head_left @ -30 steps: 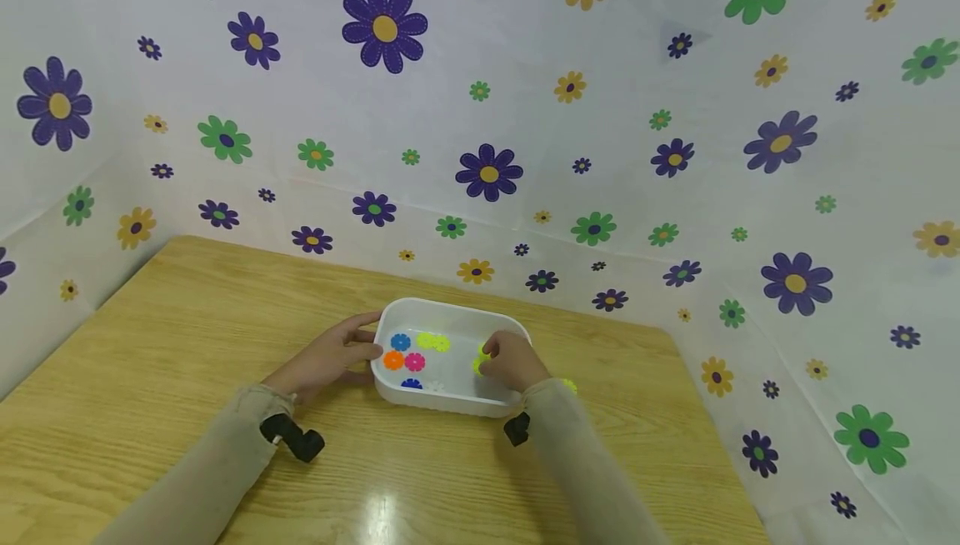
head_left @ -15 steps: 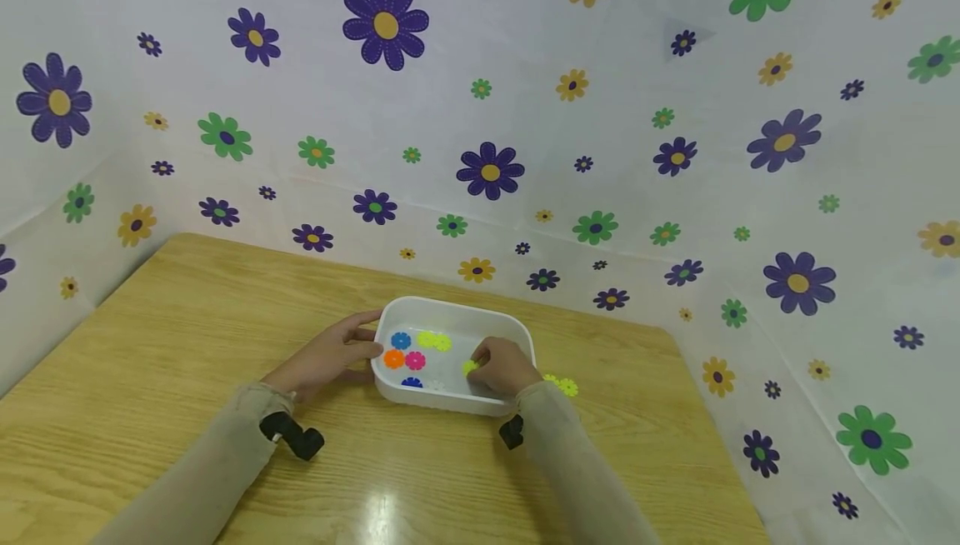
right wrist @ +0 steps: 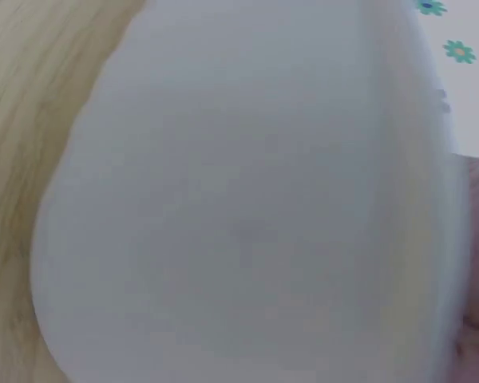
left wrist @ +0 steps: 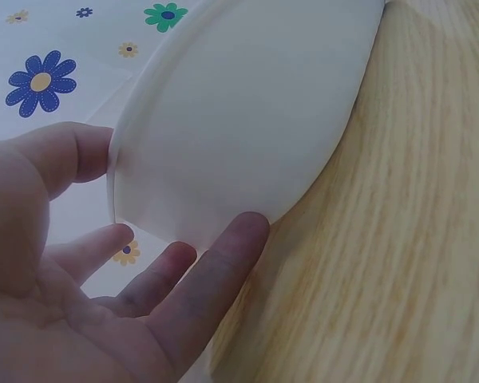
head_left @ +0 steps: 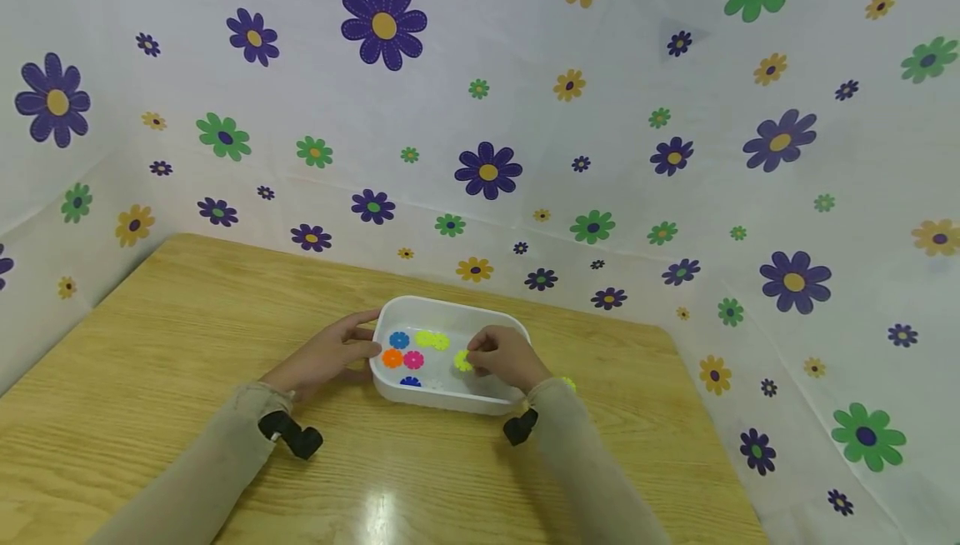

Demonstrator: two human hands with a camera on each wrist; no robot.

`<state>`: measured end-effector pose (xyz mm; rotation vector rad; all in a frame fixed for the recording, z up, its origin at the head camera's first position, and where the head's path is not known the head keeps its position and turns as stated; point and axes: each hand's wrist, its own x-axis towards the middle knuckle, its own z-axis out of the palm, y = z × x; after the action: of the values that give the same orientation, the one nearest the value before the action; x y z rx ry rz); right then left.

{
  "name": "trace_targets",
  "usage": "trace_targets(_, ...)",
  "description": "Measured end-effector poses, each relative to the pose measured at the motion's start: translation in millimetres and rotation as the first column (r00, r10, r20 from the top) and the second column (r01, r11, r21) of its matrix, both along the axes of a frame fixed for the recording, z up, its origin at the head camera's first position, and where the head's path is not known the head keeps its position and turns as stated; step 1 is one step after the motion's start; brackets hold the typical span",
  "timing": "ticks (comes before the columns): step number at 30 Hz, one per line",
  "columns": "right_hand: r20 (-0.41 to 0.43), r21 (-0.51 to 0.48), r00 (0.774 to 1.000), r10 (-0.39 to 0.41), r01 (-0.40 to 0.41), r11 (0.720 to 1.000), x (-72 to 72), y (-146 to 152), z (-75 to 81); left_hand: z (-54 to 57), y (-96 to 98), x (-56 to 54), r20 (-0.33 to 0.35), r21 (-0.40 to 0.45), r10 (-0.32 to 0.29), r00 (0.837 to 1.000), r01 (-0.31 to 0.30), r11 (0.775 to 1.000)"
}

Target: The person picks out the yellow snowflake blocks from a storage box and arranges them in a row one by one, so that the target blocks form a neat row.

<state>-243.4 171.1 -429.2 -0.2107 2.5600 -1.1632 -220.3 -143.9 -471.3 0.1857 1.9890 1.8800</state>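
In the head view my left hand (head_left: 322, 353) grips the left end of a white plastic tub (head_left: 450, 402). The left wrist view shows its thumb over the rim and its fingers spread along the outer wall (left wrist: 231, 112). My right hand (head_left: 506, 355) reaches into the tub's right half, thumb and forefinger pinching a yellow flower-shaped plastic disc (head_left: 462, 361) by its edge. Two more yellow discs (head_left: 432, 340) lie toward the back. At the left are a light blue disc (head_left: 399, 340), an orange disc (head_left: 392, 358), a pink disc (head_left: 413, 360) and a dark blue disc (head_left: 410, 381).
A wooden table (head_left: 225, 303) bears the tub. Just right of the tub, a yellow disc (head_left: 569, 382) shows partly behind the right sleeve (head_left: 577, 437). Flower-print sheeting (head_left: 525, 112) stands behind the table. The tub's wall (right wrist: 239, 199) fills most of the right wrist view.
My right hand has shifted left and down inside the tub with the yellow disc, then risen a little. The left hand has stayed on the tub's left end.
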Motion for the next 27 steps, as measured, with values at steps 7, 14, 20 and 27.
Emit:
trace_targets(7,-0.044,-0.160,0.998,-0.033,0.026,0.987,10.1,27.7,18.0,-0.9,0.4,-0.7,0.004,-0.002,-0.002,1.000,0.002,1.000)
trace_targets(14,-0.040,-0.216,0.996,-0.074,0.064,0.974,11.0,83.7,25.5,-1.2,0.0,-1.2,0.007,0.000,0.009,1.000,-0.009,1.000)
trace_targets(20,-0.051,-0.151,0.986,-0.157,0.148,0.977,19.5,135.5,20.2,-3.1,1.4,-2.0,-0.003,0.011,0.003,1.000,-0.003,1.000)
trace_targets(27,-0.014,-0.071,0.967,-0.253,0.252,0.965,28.8,174.5,0.4,-3.8,1.0,-2.8,-0.006,0.014,0.007,1.000,-0.007,1.000)
